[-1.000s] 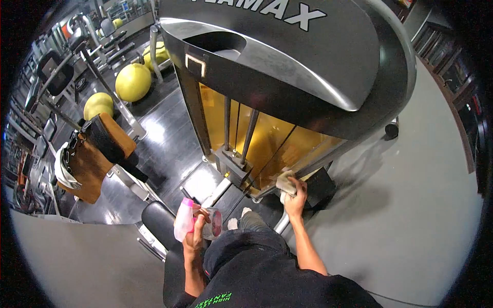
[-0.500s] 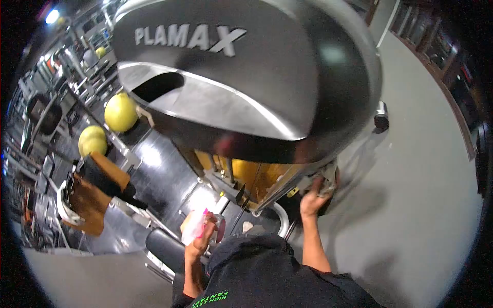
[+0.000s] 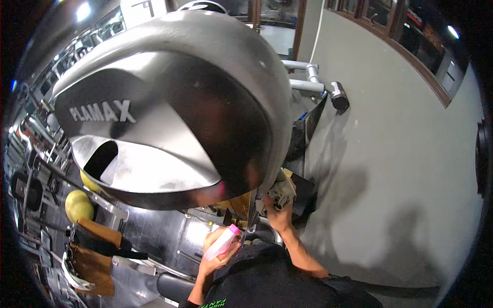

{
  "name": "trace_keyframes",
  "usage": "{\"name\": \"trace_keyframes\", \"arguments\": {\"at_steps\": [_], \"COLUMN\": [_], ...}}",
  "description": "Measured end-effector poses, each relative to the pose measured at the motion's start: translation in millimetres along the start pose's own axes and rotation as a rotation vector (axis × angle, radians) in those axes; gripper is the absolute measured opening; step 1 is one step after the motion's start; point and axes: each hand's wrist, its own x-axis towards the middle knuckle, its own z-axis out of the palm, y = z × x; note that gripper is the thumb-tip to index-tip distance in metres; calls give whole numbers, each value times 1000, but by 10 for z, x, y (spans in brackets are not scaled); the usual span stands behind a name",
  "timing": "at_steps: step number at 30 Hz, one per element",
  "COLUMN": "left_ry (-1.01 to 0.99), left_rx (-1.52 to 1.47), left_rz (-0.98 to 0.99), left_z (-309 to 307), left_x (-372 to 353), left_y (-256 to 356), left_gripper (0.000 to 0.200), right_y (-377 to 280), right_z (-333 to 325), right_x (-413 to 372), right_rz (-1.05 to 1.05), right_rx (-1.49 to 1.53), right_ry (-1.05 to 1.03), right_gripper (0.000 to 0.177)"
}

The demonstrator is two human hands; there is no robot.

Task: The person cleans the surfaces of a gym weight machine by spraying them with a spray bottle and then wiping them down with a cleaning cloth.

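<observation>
Clearly, raised pale letters (image 3: 102,111) are spelling PLAMAX across the large, rounded, dark-grey machine hood (image 3: 179,120), while small green print (image 3: 213,303), partly cropped, is showing HIGH on the wearer's black top (image 3: 280,274). The left hand (image 3: 209,265) is wrapping its fingers around a translucent plastic bottle with a bright pink top (image 3: 219,246), holding it tilted before the body, below the hood. The right arm is stretching forward, its hand (image 3: 277,218) clutching a crumpled grey cloth (image 3: 283,193) beside the hood's lower right edge; whether the cloth is touching the machine, I cannot tell.
</observation>
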Motion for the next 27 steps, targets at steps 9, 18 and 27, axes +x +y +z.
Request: {"name": "trace_keyframes", "arguments": {"at_steps": [9, 18, 27], "left_ry": [-232, -612, -1029], "left_rx": [-89, -113, -236], "left_rz": [-61, -186, -173], "left_z": [-39, -389, -1158], "left_x": [312, 483, 619], "left_y": [-122, -533, -957], "left_gripper": [20, 27, 34], "right_y": [-233, -52, -132], "right_z": [39, 155, 794], "right_x": [95, -111, -349], "right_rz": [16, 95, 152], "right_rx": [80, 91, -229], "right_ry": [16, 132, 729], "right_gripper": [54, 52, 37]}}
